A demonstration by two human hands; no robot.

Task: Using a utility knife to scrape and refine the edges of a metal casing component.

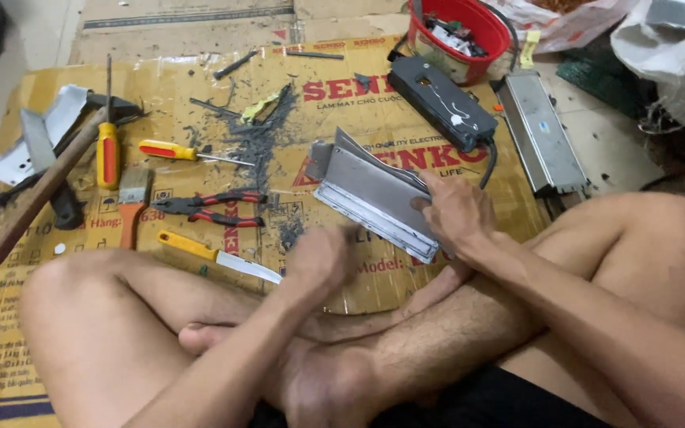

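Both hands are busy mid-frame — right hand [457,212] is gripping the opened metal casing [374,198] on the cardboard [342,103], blurry left hand [320,257] looks loosely curled — probably needing a tool next.

flattened yellow-and-red printed carton [200,103] as floor mat, white plastic bags [667,55] top right

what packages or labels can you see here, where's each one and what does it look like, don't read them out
Flattened cardboard box: spread on the floor under the tools and both hands, tan with red and dark print.
Label: on the long silver metal case at upper right, small pale rectangle.
Plastic bags: top right corner, crumpled, whitish.
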